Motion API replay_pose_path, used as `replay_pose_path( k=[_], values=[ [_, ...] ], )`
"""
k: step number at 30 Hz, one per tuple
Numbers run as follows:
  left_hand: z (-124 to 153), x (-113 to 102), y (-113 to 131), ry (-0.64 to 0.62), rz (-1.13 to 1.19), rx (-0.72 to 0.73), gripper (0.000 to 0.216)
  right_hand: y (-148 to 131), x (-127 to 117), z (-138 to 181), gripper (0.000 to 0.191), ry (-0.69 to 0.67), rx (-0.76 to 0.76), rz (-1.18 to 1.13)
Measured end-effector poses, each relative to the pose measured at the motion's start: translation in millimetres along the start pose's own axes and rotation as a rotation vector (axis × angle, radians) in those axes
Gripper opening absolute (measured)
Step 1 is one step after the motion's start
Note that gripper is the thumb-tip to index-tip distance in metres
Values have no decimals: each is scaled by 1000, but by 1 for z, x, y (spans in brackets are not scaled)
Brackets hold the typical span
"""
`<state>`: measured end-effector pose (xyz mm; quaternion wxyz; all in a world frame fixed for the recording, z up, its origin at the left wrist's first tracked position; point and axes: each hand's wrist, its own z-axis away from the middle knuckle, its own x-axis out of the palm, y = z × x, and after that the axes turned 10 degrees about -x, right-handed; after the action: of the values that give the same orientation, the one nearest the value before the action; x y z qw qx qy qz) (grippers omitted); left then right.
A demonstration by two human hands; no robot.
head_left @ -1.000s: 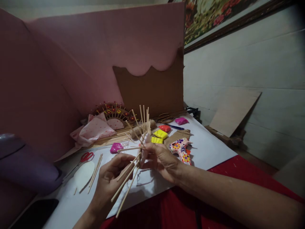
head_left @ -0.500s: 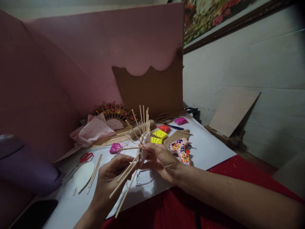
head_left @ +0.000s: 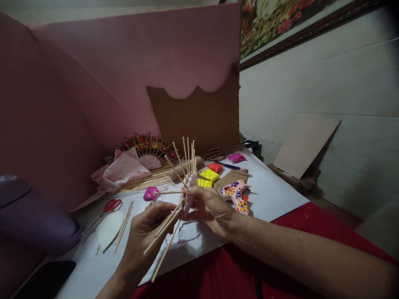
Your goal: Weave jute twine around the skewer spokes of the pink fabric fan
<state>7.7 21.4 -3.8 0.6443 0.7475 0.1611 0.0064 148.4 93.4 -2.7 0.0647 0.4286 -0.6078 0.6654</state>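
Between my hands, above the white table, is a fan-like piece with several thin wooden sticks (head_left: pixel 177 154) spreading out from a pale round base (head_left: pixel 188 201). My right hand (head_left: pixel 207 207) grips the base from the right, thumb on its edge. From the left, my left hand (head_left: pixel 152 222) has its fingers closed around the lower sticks close to the base; its fingertips are partly hidden behind them. Dark string or cord (head_left: pixel 190 232) shows below the base. Just right of my right hand lies a flower-patterned glue gun (head_left: pixel 235 193).
Left on the table lie red-handled scissors (head_left: pixel 112 205), a white half-round piece (head_left: pixel 109 228) and loose sticks (head_left: pixel 124 226). Behind are a twine roll (head_left: pixel 183 168), yellow packets (head_left: pixel 209 175), a red packet (head_left: pixel 215 167), pink-dotted cloth (head_left: pixel 126 170) and a decorated fan (head_left: pixel 149 145). A purple container (head_left: pixel 34 220) stands far left.
Almost everything stays the same. My left hand and the lower sticks have shifted very slightly, while my right hand keeps its hold on the base.
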Motion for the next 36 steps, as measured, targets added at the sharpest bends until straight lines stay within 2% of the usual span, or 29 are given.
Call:
replay_pose_path(
  k=[9,15,20,25,28,30,33,36],
  values=[
    [2,0,0,39,-264,247,11,-3,0,-3,15,73,-11,-63],
    [6,7,2,196,-351,470,21,-5,8,-1,15,158,-49,-113],
    [4,9,-1,321,-378,503,19,-4,22,-1,14,213,-86,-159],
    [0,3,-4,450,-495,650,17,-2,37,-5,13,237,-96,-150],
    [1,-1,-1,487,-486,625,15,-1,47,-6,14,228,-106,-136],
    [3,-3,3,481,-393,546,15,-1,54,-7,15,216,-114,-141],
    [4,-5,7,496,-147,384,11,-2,61,-9,16,188,-134,-226],
    [1,-10,12,483,144,213,12,-4,62,-11,23,106,-119,-369]
  ],
)
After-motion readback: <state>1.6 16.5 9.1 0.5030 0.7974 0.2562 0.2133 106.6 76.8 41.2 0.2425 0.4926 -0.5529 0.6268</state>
